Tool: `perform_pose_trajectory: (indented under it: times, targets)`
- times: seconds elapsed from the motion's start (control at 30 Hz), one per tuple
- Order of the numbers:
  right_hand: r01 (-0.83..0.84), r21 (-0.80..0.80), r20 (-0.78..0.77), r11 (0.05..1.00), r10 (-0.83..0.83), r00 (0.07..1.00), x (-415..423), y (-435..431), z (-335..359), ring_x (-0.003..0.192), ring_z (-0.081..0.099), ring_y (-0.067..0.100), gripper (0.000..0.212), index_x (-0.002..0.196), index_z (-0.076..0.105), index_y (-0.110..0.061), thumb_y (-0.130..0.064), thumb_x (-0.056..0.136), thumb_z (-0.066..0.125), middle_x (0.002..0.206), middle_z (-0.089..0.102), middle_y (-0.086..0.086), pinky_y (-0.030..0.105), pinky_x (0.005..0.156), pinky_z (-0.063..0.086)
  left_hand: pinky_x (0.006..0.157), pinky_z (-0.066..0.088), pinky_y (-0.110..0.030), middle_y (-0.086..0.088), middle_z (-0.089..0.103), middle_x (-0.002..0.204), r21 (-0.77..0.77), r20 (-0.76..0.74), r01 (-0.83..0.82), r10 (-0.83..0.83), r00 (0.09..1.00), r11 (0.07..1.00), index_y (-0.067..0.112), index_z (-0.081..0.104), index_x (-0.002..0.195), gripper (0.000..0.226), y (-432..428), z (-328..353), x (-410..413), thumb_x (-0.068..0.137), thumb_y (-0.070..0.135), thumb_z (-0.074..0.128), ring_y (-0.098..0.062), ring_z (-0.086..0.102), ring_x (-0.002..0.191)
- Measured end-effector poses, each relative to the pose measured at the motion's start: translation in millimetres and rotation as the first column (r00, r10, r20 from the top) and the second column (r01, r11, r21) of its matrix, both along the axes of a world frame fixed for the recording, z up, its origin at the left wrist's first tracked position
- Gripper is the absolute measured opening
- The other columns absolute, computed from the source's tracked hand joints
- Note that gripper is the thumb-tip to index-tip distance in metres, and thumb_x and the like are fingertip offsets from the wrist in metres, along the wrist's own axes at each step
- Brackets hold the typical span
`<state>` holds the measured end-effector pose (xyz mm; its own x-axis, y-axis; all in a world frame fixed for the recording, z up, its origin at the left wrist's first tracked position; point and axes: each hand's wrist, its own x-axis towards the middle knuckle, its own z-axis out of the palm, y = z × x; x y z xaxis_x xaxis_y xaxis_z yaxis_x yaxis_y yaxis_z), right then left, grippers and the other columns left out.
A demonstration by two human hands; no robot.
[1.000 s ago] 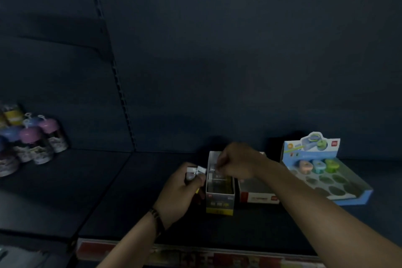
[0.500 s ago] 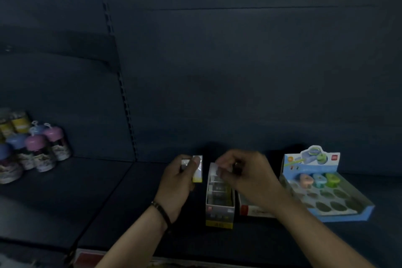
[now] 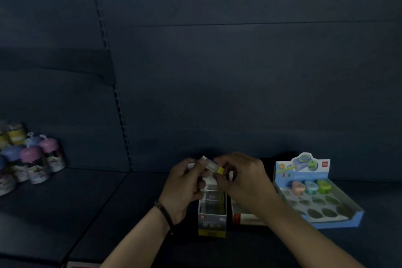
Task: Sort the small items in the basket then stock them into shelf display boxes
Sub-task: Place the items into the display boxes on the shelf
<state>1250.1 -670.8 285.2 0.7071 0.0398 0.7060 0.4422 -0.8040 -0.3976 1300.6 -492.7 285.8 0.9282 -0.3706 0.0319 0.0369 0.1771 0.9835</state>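
Stage: stocking, mid-way as far as I can judge; one piece is in hand and not yet in a box.
Small item: a little clear packet with a yellow end, the small item [image 3: 212, 166] sits just below the centre of the frame, held in the air above the back end of the narrow display box [image 3: 212, 222].
Left hand: the left hand [image 3: 185, 185] pinches the item's left end with curled fingers; a dark bracelet [image 3: 165, 213] is on the wrist.
Right hand: the right hand [image 3: 243, 178] pinches the yellow end, fingers closed narrowly on it.
Narrow display box: white with a yellow front, standing open on the shelf [image 3: 108, 213] at lower centre; it seems to hold some packets already, though the light is too poor to count them.
Red-trimmed box: the red-trimmed box [image 3: 245, 218] touches or nearly touches the narrow box on its right; the right forearm hides most of it.
Blue display tray: the blue display tray [image 3: 339, 223] at lower right holds three pastel pieces [image 3: 311, 186] in its back row; the other wells look empty.
Done: probably part of the narrow box and one row of the tray.
Left: seating this item, then likely filling the tray's open wells.
Basket: not in view, so the unsorted amount cannot be told.
Also there: capped bottles [image 3: 32, 159] at the left edge.
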Motion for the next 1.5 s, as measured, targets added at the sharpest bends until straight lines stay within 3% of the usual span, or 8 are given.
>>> perform_pose_trajectory:
  times: [0.17,0.3,0.4,0.57,0.97,1.13,1.33,1.5]
  targets:
    - [0.044,0.03,-0.169,0.999,-0.038,0.985,7.1,-20.4,8.1,0.081,0.068,-0.005,0.015,0.096,0.083,-0.026,-0.017,0.085,0.085,0.083,0.07,-0.025,0.006,0.073,0.048,0.047,0.038,-0.026,0.008,0.055,0.064,0.148,0.119,-0.15,0.133,0.984,0.978,0.018,0.056,0.11,0.015,9.9,-33.8,1.4,0.105,0.032,0.059,-0.007,0.048,0.049]
    - [-0.013,-0.061,-0.481,0.998,-0.018,0.877,18.3,-24.8,20.2,0.087,0.068,-0.006,0.011,0.095,0.084,-0.029,-0.021,0.088,0.083,0.092,0.074,-0.023,0.005,0.077,0.048,0.067,0.046,-0.034,0.0,0.065,0.087,0.275,0.191,-0.187,0.137,0.972,0.943,0.029,0.058,0.102,0.012,19.2,-63.5,3.0,0.098,0.029,0.069,-0.013,0.059,0.073]
    - [-0.042,-0.238,-0.554,0.97,-0.101,0.826,29.3,-15.3,24.3,0.086,0.065,-0.006,0.006,0.091,0.083,-0.032,-0.029,0.085,0.083,0.087,0.07,-0.027,0.014,0.081,0.052,0.076,0.05,-0.032,-0.001,0.069,0.1,0.294,0.201,-0.169,0.112,0.973,0.941,0.031,0.059,0.108,0.02,20.2,-70.9,-2.6,0.096,0.027,0.074,-0.016,0.064,0.086]
    - [0.008,-0.383,-0.59,0.924,-0.252,0.768,46.9,-5.3,22.8,0.091,0.069,0.003,0.009,0.086,0.081,-0.03,-0.036,0.081,0.085,0.095,0.076,-0.018,0.032,0.084,0.061,0.063,0.053,-0.03,-0.003,0.071,0.097,0.315,0.145,-0.158,0.117,0.982,0.936,0.034,0.057,0.113,0.028,24.5,-69.1,-3.6,0.092,0.036,0.077,-0.015,0.067,0.077]
    - [-0.07,-0.261,-0.776,0.963,-0.167,0.608,58.5,-3.8,5.9,0.099,0.071,0.012,0.01,0.102,0.081,-0.018,-0.02,0.093,0.076,0.105,0.077,-0.002,0.035,0.092,0.061,0.05,0.046,-0.02,-0.004,0.065,0.088,0.274,0.083,-0.028,0.005,0.997,0.961,0.018,0.054,0.121,0.024,20.3,-53.8,-11.6,0.101,0.019,0.067,0.002,0.06,0.054]
    - [-0.119,-0.168,-0.828,0.979,-0.074,0.556,51.5,-8.5,15.9,0.084,0.07,0.009,0.014,0.109,0.078,-0.018,-0.023,0.101,0.068,0.101,0.074,-0.006,0.024,0.071,0.054,0.064,0.054,-0.027,-0.005,0.067,0.103,0.272,0.09,-0.069,0.046,0.995,0.96,0.025,0.045,0.118,0.011,22.5,-52.9,-10.4,0.109,0.026,0.051,-0.011,0.064,0.077]
    - [-0.063,0.081,-0.513,0.995,0.096,0.853,27.2,-21.0,27.7,0.071,0.071,-0.004,0.016,0.105,0.081,-0.025,-0.013,0.1,0.07,0.08,0.073,-0.028,0.013,0.069,0.052,0.083,0.057,-0.027,0.0,0.07,0.105,0.058,0.211,-0.19,0.174,0.962,0.98,0.018,0.064,0.111,0.01,32.5,-28.2,-0.5,0.108,0.017,0.054,-0.015,0.069,0.097]
    - [-0.118,0.206,-0.205,0.971,0.161,0.965,2.5,-9.4,34.2,0.093,0.072,-0.001,0.029,0.103,0.079,-0.032,-0.019,0.08,0.092,0.097,0.076,-0.02,0.014,0.081,0.056,0.078,0.057,-0.023,0.0,0.076,0.105,-0.01,0.26,-0.143,0.141,0.955,0.99,0.023,0.071,0.111,0.018,25.2,0.6,-2.7,0.101,0.011,0.064,-0.011,0.072,0.095]
